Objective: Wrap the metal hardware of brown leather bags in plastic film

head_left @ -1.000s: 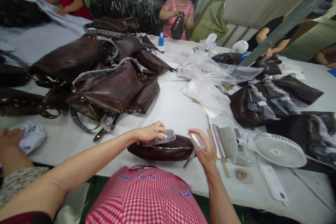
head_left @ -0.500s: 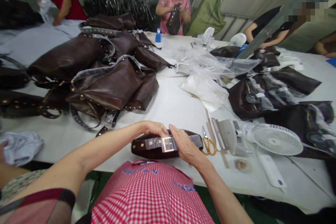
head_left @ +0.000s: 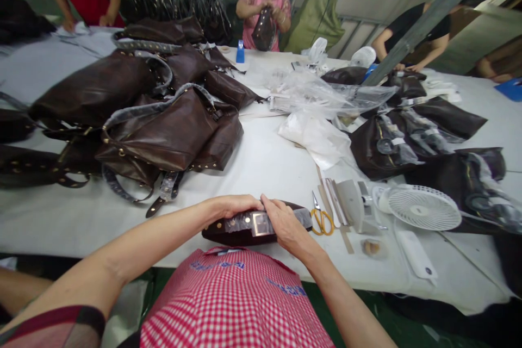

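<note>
Against the checked apron at the table's front edge rests a dark brown leather handbag (head_left: 234, 237). Its studded strap (head_left: 235, 223) is wrapped in clear film and carries a square metal buckle (head_left: 260, 224). My left hand (head_left: 243, 204) grips the bag's upper edge just left of the buckle, its fingertips partly hidden. My right hand (head_left: 283, 223) lies over the strap to the right of the buckle, fingers together and closed on the bag. Yellow-handled scissors (head_left: 322, 221) lie right beside the bag.
Brown handbags (head_left: 171, 130) are piled at the left, and more bags (head_left: 379, 144) lie at the right. A white fan (head_left: 424, 207), a power bank-like white block (head_left: 416, 255) and plastic bags (head_left: 316, 138) are on the table. A slanted metal post (head_left: 432, 19) crosses the right side. Co-workers stand around.
The view has shifted slightly. My left hand has drawn back a little from the buckle to the bag's upper edge; my right hand stays on the strap.
</note>
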A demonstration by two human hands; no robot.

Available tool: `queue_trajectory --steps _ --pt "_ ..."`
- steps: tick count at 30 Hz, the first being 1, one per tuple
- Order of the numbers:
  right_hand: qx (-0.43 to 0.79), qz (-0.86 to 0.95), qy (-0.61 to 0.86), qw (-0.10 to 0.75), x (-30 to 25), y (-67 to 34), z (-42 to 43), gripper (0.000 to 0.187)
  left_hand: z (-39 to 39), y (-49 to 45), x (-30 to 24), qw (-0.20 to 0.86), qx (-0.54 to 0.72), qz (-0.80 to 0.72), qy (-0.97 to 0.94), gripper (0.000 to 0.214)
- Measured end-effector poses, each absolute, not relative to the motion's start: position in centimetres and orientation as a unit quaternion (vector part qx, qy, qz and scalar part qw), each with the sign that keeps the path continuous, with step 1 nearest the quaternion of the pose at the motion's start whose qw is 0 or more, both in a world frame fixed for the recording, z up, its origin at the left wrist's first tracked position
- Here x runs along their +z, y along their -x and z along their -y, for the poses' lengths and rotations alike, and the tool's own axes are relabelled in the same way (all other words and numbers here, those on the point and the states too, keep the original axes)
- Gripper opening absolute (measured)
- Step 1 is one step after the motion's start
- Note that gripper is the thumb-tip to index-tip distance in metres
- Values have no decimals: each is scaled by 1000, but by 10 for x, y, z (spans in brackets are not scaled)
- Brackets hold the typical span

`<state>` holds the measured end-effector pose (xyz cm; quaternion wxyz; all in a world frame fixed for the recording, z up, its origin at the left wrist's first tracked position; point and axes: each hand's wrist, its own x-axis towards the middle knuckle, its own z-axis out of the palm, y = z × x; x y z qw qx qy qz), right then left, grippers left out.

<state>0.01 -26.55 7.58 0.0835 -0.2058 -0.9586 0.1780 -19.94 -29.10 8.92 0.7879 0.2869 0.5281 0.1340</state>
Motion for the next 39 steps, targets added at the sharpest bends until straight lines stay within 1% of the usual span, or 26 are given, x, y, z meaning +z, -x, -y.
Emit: queue_trajectory --steps 4,6,8,9,10,12,13,14,16,18,22,26,28,30,33,35,37,39 --pt "186 958 203 82 76 1 269 90 299 207 100 745 141 -522 -391 32" --pt "212 953 204 71 81 -5 263 93 302 210 104 729 135 -536 -405 35" --pt "259 941 211 54 91 -16 251 91 302 212 107 734 133 -533 -399 39" --pt "287 931 220 45 96 -22 243 86 301 213 109 739 133 -528 -397 41" --pt "316 920 230 33 102 -28 235 75 300 214 110 744 131 -522 -397 42" --pt "366 898 243 6 111 -35 223 43 298 214 112 750 124 -512 -401 43" --pt "389 889 241 -9 113 -37 219 31 297 213 112 750 120 -511 -402 44" --pt "412 880 235 -20 114 -36 216 28 298 212 112 751 116 -512 -400 45" --pt "455 863 218 -22 110 -34 215 29 300 208 110 761 112 -512 -383 49" --pt "485 849 208 -2 104 -32 218 30 304 202 107 773 127 -512 -352 53" --pt "479 857 188 22 97 -35 223 31 318 194 103 797 183 -508 -270 59" --pt "461 870 173 30 98 -36 225 30 335 195 107 830 230 -453 -229 52" --pt "471 866 166 36 97 -34 225 30 343 199 110 837 251 -429 -228 49" --pt "503 848 160 41 94 -32 223 32 348 203 112 840 260 -418 -228 51" --pt "584 791 172 56 91 -31 216 37 349 206 110 829 266 -428 -242 50" --pt "628 752 184 76 92 -31 211 38 346 206 105 817 268 -447 -248 45" --pt "644 740 176 78 96 -29 208 38 340 204 99 801 262 -480 -245 36" --pt "624 765 152 48 101 -24 209 35 333 203 93 791 244 -508 -239 28"
